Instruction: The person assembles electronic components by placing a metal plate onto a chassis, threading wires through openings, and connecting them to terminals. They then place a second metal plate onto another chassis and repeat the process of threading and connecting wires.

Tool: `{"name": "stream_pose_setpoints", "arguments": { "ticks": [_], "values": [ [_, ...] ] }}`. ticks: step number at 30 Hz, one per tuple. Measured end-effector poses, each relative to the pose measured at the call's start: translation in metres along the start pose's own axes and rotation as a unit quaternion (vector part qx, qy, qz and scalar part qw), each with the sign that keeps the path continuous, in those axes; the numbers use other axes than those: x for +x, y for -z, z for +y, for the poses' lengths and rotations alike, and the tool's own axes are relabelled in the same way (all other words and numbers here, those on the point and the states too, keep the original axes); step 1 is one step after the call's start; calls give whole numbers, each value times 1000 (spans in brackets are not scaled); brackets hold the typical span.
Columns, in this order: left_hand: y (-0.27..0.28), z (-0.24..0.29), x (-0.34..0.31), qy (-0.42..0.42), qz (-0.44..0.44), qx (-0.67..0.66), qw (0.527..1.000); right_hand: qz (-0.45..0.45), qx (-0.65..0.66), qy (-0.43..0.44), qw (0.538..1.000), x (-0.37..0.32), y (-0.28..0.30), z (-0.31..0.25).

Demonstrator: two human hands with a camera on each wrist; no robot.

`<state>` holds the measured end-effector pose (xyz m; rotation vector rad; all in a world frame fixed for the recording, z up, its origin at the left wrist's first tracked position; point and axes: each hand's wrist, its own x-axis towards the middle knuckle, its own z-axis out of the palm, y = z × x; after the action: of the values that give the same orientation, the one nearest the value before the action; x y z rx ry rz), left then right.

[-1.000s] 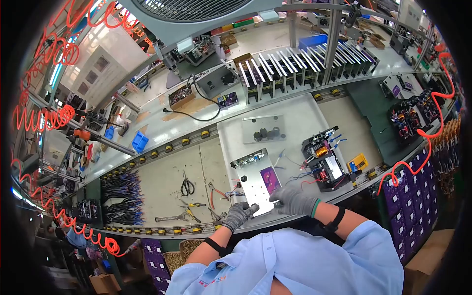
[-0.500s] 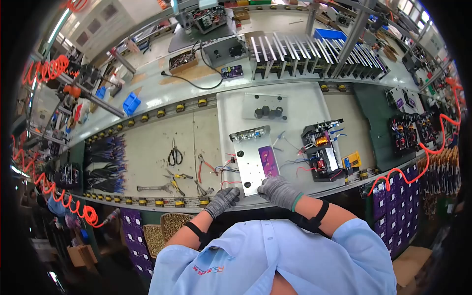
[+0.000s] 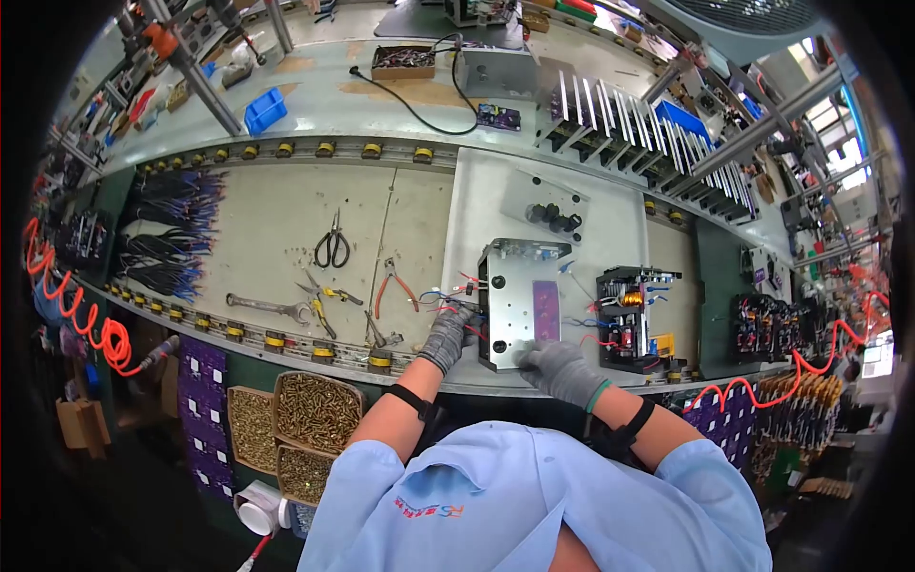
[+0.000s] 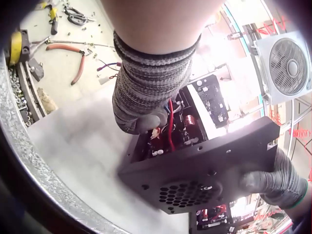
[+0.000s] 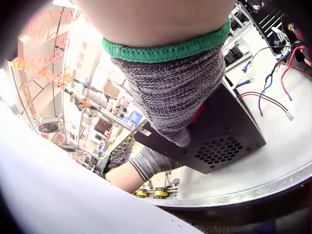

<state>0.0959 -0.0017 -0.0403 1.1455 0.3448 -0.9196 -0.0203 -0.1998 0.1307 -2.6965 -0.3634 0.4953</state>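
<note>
A metal case with a silvery top face, black round feet and a purple patch sits before me on the bench. My left hand, in a grey knit glove, is at its left side beside thin wires. In the left wrist view that hand's fingertips reach the case's open side, near a red wire and circuit parts; its other fingers are hidden. My gloved right hand grips the near right corner, thumb against the black end panel, which has honeycomb vent holes.
To the right stands an open circuit assembly with loose wires. Behind the case lies a metal plate with black parts. Scissors, pliers and a wrench lie left, beyond them wire bundles. Screw boxes sit below the bench edge.
My left hand has moved from the near left corner up along the case's left side. The case has turned slightly and its dark left side now shows. The right hand stays at the near right corner.
</note>
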Motion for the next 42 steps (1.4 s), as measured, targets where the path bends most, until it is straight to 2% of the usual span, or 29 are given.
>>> {"name": "stream_pose_setpoints", "arguments": {
  "ticks": [2, 4, 6, 7, 10, 15, 20, 22, 24, 26, 28, 30, 31, 32, 34, 36, 37, 38, 39, 40, 42],
  "values": [
    [6, -11, 10, 41, 2, -151, 988, -7, 0, -2, 1000, 1, 1, -1],
    [7, -19, 3, 42, -3, -179, 983, -1, 10, 3, 1000, 2, -1, 1],
    [9, -31, -6, 111, 4, -305, 946, -5, 13, 0, 1000, 2, -1, 3],
    [16, -36, -12, 123, -46, -300, 945, -6, 16, -3, 1000, 2, -1, 3],
    [23, -32, -32, 155, -31, -229, 961, -7, 14, -17, 1000, 3, -1, 2],
    [23, 1, -76, 63, -33, -159, 985, -9, 4, -5, 1000, 1, -5, 6],
    [47, 17, -67, 14, -16, -181, 983, -22, -10, -11, 1000, 1, -9, 10],
    [36, 21, -73, -24, -43, -64, 997, -23, -11, -10, 1000, 0, -6, 7],
    [24, 26, -80, -29, -13, -17, 999, -28, -11, -11, 999, 0, -4, 5],
    [14, 40, -93, -112, -79, 135, 981, -42, -19, -27, 999, 0, -3, 2],
    [-10, 56, -112, -144, -78, 139, 977, -48, 19, -8, 999, -1, -1, 9],
    [-19, 54, -109, -121, -104, 165, 973, -54, 55, 12, 997, 2, 6, 10],
    [-23, 50, -100, -233, -95, 283, 926, -9, 150, 21, 988, 4, 16, 7],
    [-25, 46, -94, -237, -94, 283, 925, 34, 242, 30, 969, 6, 28, 3],
    [-38, 55, -97, -250, -40, 515, 819, 62, 204, 18, 977, 22, 55, -22],
    [-43, 43, -76, -266, -20, 520, 811, 31, 327, -83, 941, 39, 67, -41],
    [-46, 42, -64, -263, -66, 593, 758, 75, 270, -41, 959, 47, 59, -41],
    [-46, 42, -55, -258, -111, 661, 696, 78, 271, -40, 959, 53, 55, -40],
    [-59, 67, -81, -207, -105, 650, 723, 64, 228, -46, 970, 58, 55, -41],
    [-61, 73, -94, -209, -106, 652, 721, 49, 184, -52, 980, 61, 54, -40],
    [-58, 75, -109, -292, -116, 496, 810, 74, 169, -44, 982, 62, 49, -33]
  ]
}}
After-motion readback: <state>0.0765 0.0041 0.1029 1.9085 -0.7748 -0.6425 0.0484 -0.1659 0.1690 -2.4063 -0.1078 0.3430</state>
